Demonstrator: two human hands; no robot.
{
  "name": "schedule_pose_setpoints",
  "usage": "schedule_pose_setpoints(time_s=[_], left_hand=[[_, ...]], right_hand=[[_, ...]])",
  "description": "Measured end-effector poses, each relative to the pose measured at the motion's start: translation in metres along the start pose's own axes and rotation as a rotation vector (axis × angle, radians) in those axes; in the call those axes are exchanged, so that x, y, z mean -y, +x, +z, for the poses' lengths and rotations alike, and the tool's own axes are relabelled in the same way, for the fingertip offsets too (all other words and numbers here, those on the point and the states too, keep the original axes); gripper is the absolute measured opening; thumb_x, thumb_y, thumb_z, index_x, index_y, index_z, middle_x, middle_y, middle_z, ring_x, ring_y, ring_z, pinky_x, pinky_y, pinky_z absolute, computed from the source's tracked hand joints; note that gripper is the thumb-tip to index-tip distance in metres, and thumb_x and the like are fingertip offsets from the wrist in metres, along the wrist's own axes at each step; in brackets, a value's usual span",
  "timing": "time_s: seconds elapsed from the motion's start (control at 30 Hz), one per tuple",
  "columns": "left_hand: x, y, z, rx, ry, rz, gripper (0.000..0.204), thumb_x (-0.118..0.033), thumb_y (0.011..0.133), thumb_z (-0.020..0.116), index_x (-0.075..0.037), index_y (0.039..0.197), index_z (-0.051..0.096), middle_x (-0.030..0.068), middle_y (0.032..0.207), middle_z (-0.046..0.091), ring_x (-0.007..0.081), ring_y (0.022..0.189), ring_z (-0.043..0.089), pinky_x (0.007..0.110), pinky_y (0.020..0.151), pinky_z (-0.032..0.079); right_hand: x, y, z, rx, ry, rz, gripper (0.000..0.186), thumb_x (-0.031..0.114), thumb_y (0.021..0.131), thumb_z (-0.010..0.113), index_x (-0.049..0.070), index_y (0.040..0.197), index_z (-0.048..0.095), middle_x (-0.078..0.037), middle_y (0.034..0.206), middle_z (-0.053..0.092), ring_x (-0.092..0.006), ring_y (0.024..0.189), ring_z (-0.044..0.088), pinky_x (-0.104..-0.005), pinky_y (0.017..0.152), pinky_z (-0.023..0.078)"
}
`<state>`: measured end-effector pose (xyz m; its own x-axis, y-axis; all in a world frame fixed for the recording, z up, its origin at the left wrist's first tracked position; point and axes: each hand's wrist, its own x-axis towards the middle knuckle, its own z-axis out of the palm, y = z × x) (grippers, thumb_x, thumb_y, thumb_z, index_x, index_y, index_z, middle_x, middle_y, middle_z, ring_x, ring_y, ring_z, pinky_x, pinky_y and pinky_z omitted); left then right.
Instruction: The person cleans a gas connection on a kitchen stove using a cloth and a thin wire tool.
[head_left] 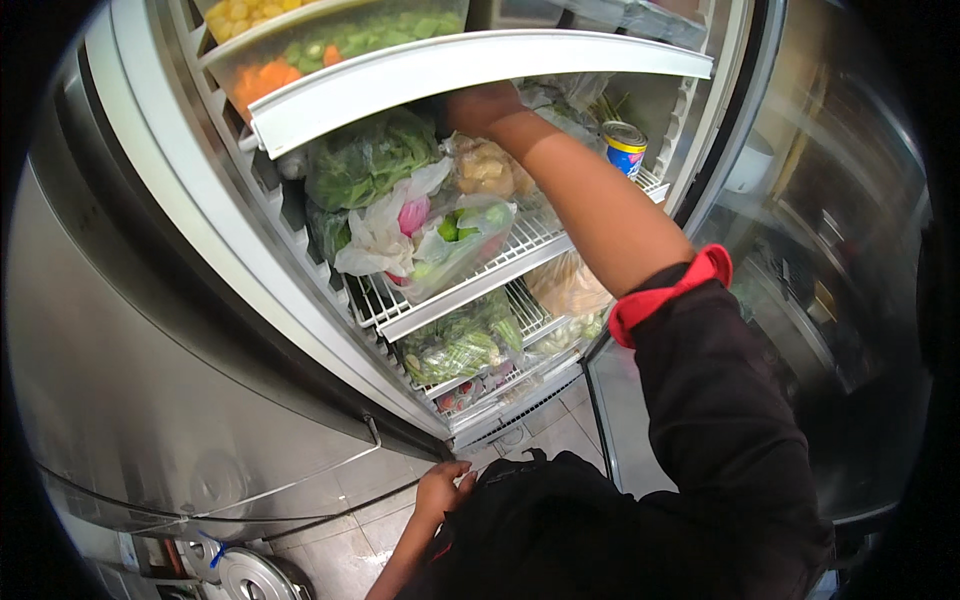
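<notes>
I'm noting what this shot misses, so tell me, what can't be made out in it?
All in the head view:
Right hand: fingers, and anything they hold, hidden by the white shelf edge and shadow.
Yellow food: cut off by the top edge.
Red items low down: too small, partly behind shelf wires.
Beyond the glass door: blurred by glare.
Round lid: cut off by the bottom edge.

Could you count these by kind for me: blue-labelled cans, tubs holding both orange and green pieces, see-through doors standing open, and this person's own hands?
Blue-labelled can: 1
Tub of orange and green pieces: 1
Open see-through door: 1
Hands: 2 (right hand, partly hidden in the fridge; left hand, low down outside it)
Total: 5
</notes>
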<state>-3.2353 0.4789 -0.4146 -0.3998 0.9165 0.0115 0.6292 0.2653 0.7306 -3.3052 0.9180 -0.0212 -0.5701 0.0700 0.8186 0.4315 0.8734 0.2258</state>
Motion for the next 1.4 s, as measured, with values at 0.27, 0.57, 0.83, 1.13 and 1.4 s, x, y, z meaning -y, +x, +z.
schedule_pose_setpoints(time_s=[0.27,0.57,0.83,1.13,1.4], left_hand=[[0.009,-0.015,-0.014,0.061,0.028,-0.127,0.034,-0.034,0.089,0.068,-0.005,0.107,0.073,0.018,0.107,0.072,0.037,0.103,0.067,0.043,0.089,0.053],[-0.061,0.011,-0.063,0.042,0.014,0.194,0.03,-0.028,0.088,0.071,-0.004,0.105,0.073,0.0173,0.104,0.071,0.0371,0.099,0.067,0.043,0.088,0.053],[-0.113,0.033,-0.07,0.003,-0.01,0.345,0.029,-0.026,0.088,0.07,-0.004,0.107,0.071,0.017,0.102,0.071,0.0369,0.097,0.067,0.044,0.086,0.053],[-0.086,0.021,-0.031,0.114,-0.096,0.236,0.03,-0.026,0.09,0.071,-0.004,0.11,0.071,0.017,0.1,0.072,0.0347,0.094,0.069,0.041,0.083,0.054],[-0.053,-0.008,-0.03,0.159,-0.095,-0.028,0.033,-0.033,0.092,0.068,-0.005,0.111,0.071,0.0153,0.1,0.073,0.0321,0.094,0.07,0.04,0.082,0.054]], right_hand=[[-0.008,-0.047,-0.013,0.114,0.053,0.202,0.04,0.034,0.085,0.071,0.012,0.118,0.067,-0.018,0.116,0.065,-0.0395,0.105,0.063,-0.0467,0.09,0.052],[-0.01,-0.072,-0.03,0.058,0.131,0.262,0.041,0.033,0.081,0.078,0.016,0.117,0.066,-0.02,0.116,0.061,-0.0394,0.101,0.064,-0.0477,0.086,0.053],[0.07,-0.048,-0.091,0.177,0.193,0.088,0.059,0.046,0.087,0.065,0.005,0.129,0.061,-0.021,0.125,0.064,-0.0376,0.118,0.059,-0.0455,0.102,0.047],[0.094,-0.014,-0.037,0.159,0.264,-0.116,0.039,0.037,0.088,0.061,0.016,0.12,0.07,-0.017,0.125,0.065,-0.036,0.114,0.062,-0.0452,0.1,0.048],[0.001,-0.024,0.014,-0.116,-0.085,0.053,0.034,0.032,0.092,0.054,0.004,0.092,0.073,-0.02,0.093,0.071,-0.0384,0.089,0.067,-0.0491,0.084,0.052]])
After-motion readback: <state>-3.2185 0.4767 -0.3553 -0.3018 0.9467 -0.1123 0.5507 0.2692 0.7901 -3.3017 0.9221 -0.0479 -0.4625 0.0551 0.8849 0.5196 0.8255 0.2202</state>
